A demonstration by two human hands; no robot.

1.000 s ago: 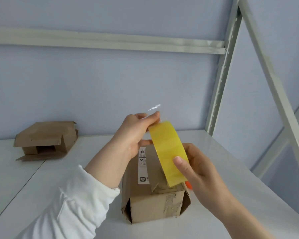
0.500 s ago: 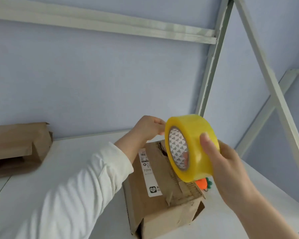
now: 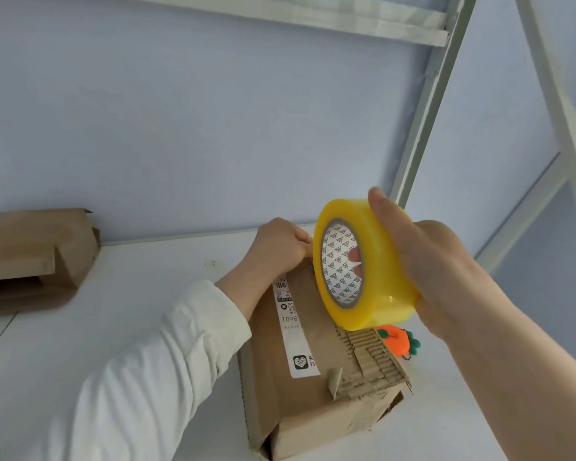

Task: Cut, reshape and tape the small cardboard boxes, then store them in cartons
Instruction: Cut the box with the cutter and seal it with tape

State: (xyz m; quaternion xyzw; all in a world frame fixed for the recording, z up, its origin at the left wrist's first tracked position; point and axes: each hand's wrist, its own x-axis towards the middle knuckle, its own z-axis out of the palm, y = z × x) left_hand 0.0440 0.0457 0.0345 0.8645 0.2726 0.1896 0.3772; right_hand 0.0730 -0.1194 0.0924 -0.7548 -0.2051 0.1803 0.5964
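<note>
On the white table [image 3: 140, 294] the small cardboard box [image 3: 316, 387] lies near the front edge, its torn top face up, with a white label [image 3: 293, 331] along it. A second box [image 3: 30, 257] sits well apart at the far left. The step in hand looks like taping. The right hand [image 3: 443, 271] grips the yellow tape roll [image 3: 383, 261] just above the box top, thumb over the rim and fingertips inside the core. The left hand [image 3: 276, 247] curls over the box's far top edge and holds it. Whether it pins a tape end cannot be told. Next, the roll likely needs drawing toward the near edge, low and straight. A small orange toy [image 3: 398, 341] lies just beside the box.
</note>
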